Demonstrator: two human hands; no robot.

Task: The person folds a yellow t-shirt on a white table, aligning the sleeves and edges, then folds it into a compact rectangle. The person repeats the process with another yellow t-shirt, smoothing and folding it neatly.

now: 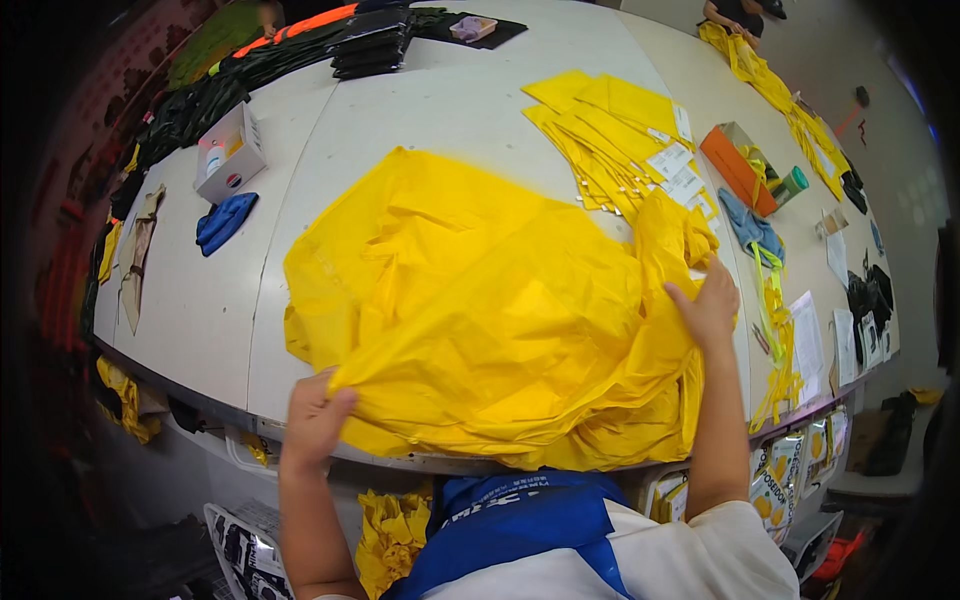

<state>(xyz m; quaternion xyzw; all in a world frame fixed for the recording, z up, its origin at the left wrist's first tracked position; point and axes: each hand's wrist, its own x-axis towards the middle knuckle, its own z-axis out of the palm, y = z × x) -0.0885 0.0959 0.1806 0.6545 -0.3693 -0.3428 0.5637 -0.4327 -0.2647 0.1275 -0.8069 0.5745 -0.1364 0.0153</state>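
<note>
A large, crumpled yellow raincoat-like garment (480, 310) of thin, shiny material spreads over the near middle of the white table (300, 100). Its lower left edge is pinched between the thumb and fingers of my left hand (318, 418), just above the table's front edge. On the far side of the cloth, my right hand (712, 305) grips a bunched, upright fold, with the thumb on the near face and the fingertips partly hidden in the folds. Behind the garment lies a fanned stack of flat yellow packets (600, 130) with white labels.
An open white box (230, 155) and a blue cloth (226, 222) sit at left. An orange box (738, 168), a green roll (790, 186) and a grey-blue cloth (750, 225) lie at right. Black packets (370, 45) are stacked at the back. Another person (738, 18) handles yellow material far right.
</note>
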